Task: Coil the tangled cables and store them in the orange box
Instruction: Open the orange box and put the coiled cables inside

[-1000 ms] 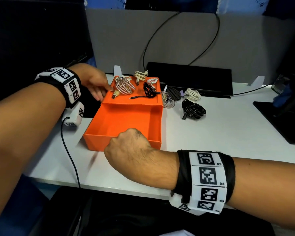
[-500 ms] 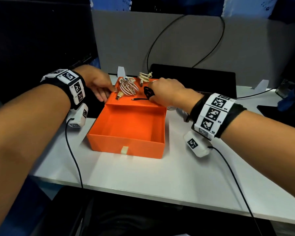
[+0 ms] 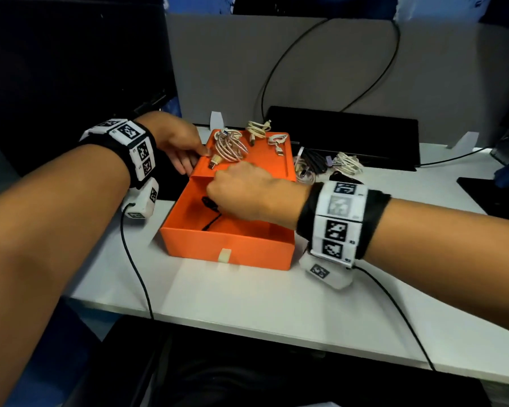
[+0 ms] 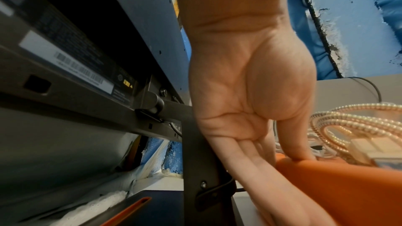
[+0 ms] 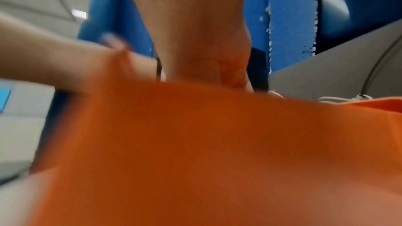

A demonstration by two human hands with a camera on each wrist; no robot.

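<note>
my left hand (image 3: 179, 148) braces the orange box (image 3: 228, 245) sleeve at centre frame, thumb on top, so it won't slide. my right hand (image 3: 244, 193) lowers the black cable (image 3: 209, 204) into the open drawer, fingers apparently pinching it; the grip itself is hidden. other coils wait on the sleeve, upper centre.

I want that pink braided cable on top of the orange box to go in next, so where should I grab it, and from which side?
Pinch the bundled loops of the pink braided cable from above, probably where the strands cross. It lies flat on the orange box lid, so no side grip offers. Its gold plug trails loose, a poor hold.
</note>
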